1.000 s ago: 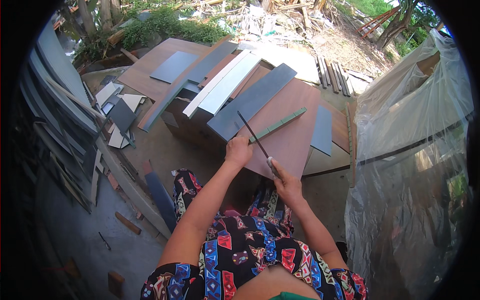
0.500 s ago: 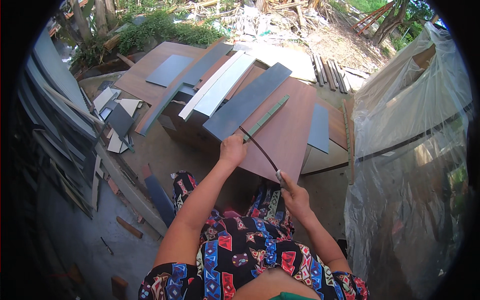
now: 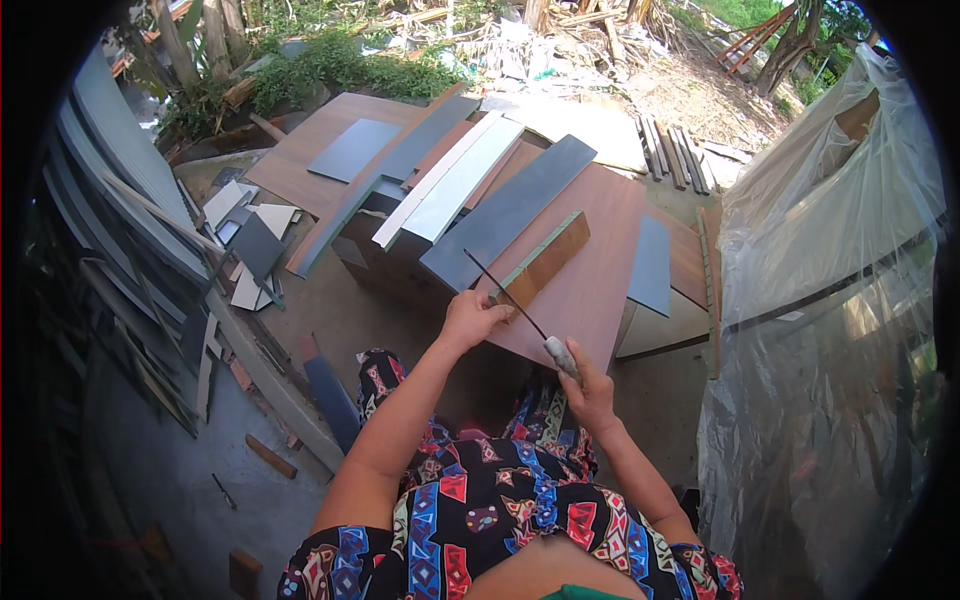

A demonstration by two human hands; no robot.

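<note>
The reddish-brown panel [image 3: 600,270] lies flat in front of the person, with both hands at its near edge. The fingers of the left hand [image 3: 472,318] are closed on the near end of the green-edged strip [image 3: 550,262], thumb to one side. The strip slants away over the left half of the panel, tilted so that its green edge and brown face both show; whether its underside touches the panel cannot be told.

At the panel's near right corner, the fingers of the right hand [image 3: 588,385] are wrapped around the grey handle of the thin dark blade [image 3: 520,311]. The blade crosses over the near end of the strip, its tip reaching past the panel's left edge; contact between blade and strip is unclear.

Just left of the panel, alongside it, is the dark grey board [image 3: 510,210], and further left is the white board [image 3: 465,180]. Right of the panel are the small blue-grey sheet [image 3: 650,268] and, further out, the clear plastic sheeting [image 3: 830,300]. Well left of the panel, the offcuts [image 3: 255,245] lie in a heap. Beyond its far edge, the narrow slats [image 3: 675,155] lie side by side on the ground.
</note>
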